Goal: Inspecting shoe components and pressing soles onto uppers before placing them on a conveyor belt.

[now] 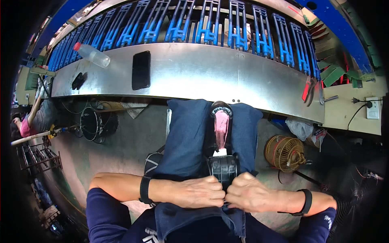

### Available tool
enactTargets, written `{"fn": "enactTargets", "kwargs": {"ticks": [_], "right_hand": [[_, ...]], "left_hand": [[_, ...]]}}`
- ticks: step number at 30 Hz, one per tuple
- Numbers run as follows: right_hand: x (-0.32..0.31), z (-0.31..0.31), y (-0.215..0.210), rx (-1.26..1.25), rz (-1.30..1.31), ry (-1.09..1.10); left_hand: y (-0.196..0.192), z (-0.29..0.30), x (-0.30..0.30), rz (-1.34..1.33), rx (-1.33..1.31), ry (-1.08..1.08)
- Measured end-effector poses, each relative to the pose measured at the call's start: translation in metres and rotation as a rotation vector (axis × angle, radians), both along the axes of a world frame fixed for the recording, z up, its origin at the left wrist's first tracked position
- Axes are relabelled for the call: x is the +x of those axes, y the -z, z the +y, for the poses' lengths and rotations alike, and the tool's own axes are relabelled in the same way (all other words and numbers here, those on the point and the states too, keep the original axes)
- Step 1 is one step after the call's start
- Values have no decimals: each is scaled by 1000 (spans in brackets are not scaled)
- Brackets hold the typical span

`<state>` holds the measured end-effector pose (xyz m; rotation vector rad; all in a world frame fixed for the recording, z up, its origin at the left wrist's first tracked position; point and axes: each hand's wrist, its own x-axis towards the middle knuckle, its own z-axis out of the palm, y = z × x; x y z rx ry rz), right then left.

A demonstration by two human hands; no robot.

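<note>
With 12 o'clock lying straight ahead of the person, the left hand (202,192) and the right hand (248,192) are meeting, knuckles close together, at the near end of a black block (224,167). Both hands' fingers are curling inward into fists; what they are pinching, if anything, cannot be told, since the knuckles are hiding the tips. The block is sitting between the thighs, at 12 o'clock from the hands, and beyond it a pink strip (221,123) is lying in a dark, rounded holder (222,107).

Farther out, a metal desk (190,69) is spanning the view, with blue forks (237,38) lining its far side. A black phone (141,71) is lying at 11 o'clock, a red-capped bottle (93,55) is resting between 10 and 11, and a round wire cage (285,153) is standing at 2 o'clock.
</note>
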<state>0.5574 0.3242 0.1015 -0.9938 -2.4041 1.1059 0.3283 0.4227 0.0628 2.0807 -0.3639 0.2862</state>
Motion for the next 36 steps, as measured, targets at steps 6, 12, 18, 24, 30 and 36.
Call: {"fn": "enactTargets", "kwargs": {"ticks": [6,12,18,24,30,36], "right_hand": [[28,52,45,200,105,131],[44,119,42,-162,412,327],[42,164,71,-356,231,631],[43,168,79,-397,146,650],[32,155,90,-591,285,965],[18,81,40,-428,754,645]], "left_hand": [[29,51,10,-39,102,-231],[25,84,17,85,-623,-571],[50,120,33,367,-1001,-763],[48,137,41,460,-730,-785],[61,153,49,375,-594,-733],[-12,96,37,-26,-436,-633]]}}
